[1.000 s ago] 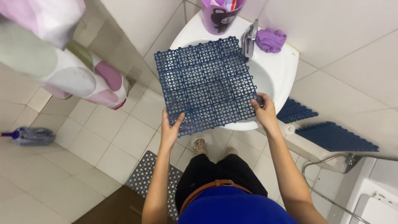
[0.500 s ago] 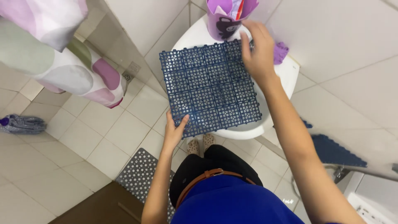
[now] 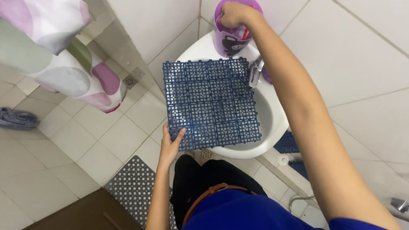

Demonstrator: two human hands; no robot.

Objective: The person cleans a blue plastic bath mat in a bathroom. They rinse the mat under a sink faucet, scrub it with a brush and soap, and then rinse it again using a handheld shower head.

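White tiles cover the walls and floor of this small bathroom, with a white sink (image 3: 272, 123) set into the corner between two walls. Lying across the sink's rim and basin is a dark blue plastic grid mat (image 3: 209, 104), square and made of joined open-lattice tiles, its near left corner jutting out past the sink's front edge over the floor. The left hand (image 3: 171, 144) has that near left corner pinched, thumb on top of the lattice and fingers underneath, closed on the mat. The right hand (image 3: 232, 13) reaches over the far edge of the sink to a purple cup (image 3: 232, 36) standing at the back rim against the wall; its fingers are curled over the cup's mouth, gripping the rim or something inside it, though which cannot be told. A chrome faucet (image 3: 255, 71) stands just beside the mat's far right corner, with a small purple object partly hidden behind the arm. Left of the sink hangs a curtain (image 3: 55, 55) with pink, green and grey patches, and a floor drain (image 3: 130, 81) sits near its hem. On the floor lie a grey perforated mat (image 3: 132, 187), a crumpled blue-grey cloth (image 3: 17, 118) at the left edge, and more blue grid pieces (image 3: 286, 144) under the sink's right side.
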